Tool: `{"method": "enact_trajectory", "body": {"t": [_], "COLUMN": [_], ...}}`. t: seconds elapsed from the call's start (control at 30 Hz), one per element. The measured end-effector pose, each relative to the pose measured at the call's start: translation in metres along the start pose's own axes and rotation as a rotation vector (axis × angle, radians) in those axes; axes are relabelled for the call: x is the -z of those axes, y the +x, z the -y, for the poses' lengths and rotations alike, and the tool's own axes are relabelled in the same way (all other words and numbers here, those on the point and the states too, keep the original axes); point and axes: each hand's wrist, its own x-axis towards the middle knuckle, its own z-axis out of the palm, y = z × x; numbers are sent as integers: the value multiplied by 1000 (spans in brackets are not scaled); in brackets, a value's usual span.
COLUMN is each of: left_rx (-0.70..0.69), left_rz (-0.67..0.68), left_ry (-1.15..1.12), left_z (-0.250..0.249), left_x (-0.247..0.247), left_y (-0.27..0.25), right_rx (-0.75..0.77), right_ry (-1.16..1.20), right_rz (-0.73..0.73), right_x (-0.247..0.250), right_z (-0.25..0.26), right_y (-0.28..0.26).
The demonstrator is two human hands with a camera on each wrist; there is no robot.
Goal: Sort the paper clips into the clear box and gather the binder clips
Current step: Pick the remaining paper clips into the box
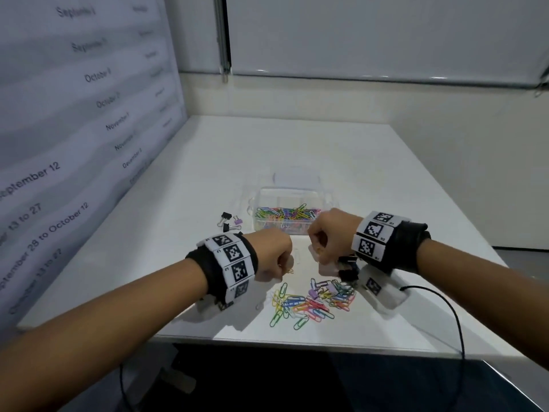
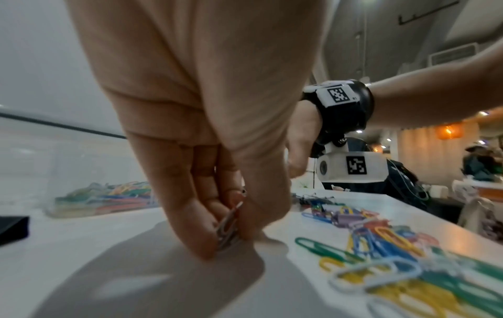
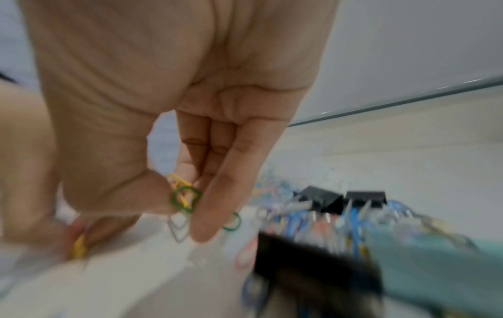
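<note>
**Both hands are pinching up paper clips from the loose pile**

The left hand (image 2: 207, 133) is pressing its fingers (image 2: 187, 223) and thumb together on a pale paper clip (image 2: 227, 226) right at the worktop (image 1: 297, 150), just beside the loose pile (image 1: 312, 301); the right hand (image 3: 174, 120) is hovering above the pile with thumb and fingers clamped on a small bunch of clips (image 3: 183, 199), green and yellow among them; the exact count is too blurred to tell.

The clear box (image 1: 292, 215) is standing open beyond the hands, already holding a layer of coloured clips; 3 binder clips (image 1: 230, 221) are lying gathered to its left, while 2 black binder clips (image 3: 345, 201) and at least 1 lilac one are sitting mixed in the pile.

To do this step well, as a judgement:
- the left hand should be tipping the flat clip onto its edge before lifting, since a clip lying flat on a smooth surface slips from the pinch;
- the right hand's bunch looks loosely hooked, so it should be carrying it low and directly over the box opening before the fingers are parting;
- interlocked clips may be dragging neighbours along; a small shake over the pile should be shedding strays;
- the binder clips should be staying out of each pinch and going left later.
</note>
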Motion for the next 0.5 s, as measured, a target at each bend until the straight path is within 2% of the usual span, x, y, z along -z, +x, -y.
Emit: {"method": "enact_trajectory", "body": {"t": [0.13,0.2,0.33,0.5], "left_rx": [8,18,30,22], "left_rz": [0,9,2,-51], "left_ry": [-59,-74,-138,-113], "left_z": [5,5,6,9], "left_x": [2,3,4,2], "left_y": [5,7,7,10], "right_rx": [-67,-103,-146,-99], "right_ry": [230,323,331,254], "right_rz": [-268,-358,-385,-357], "right_x": [29,35,34,23], "right_z": [-12,-19,-28,-32], "right_y": [12,19,33,31]}}
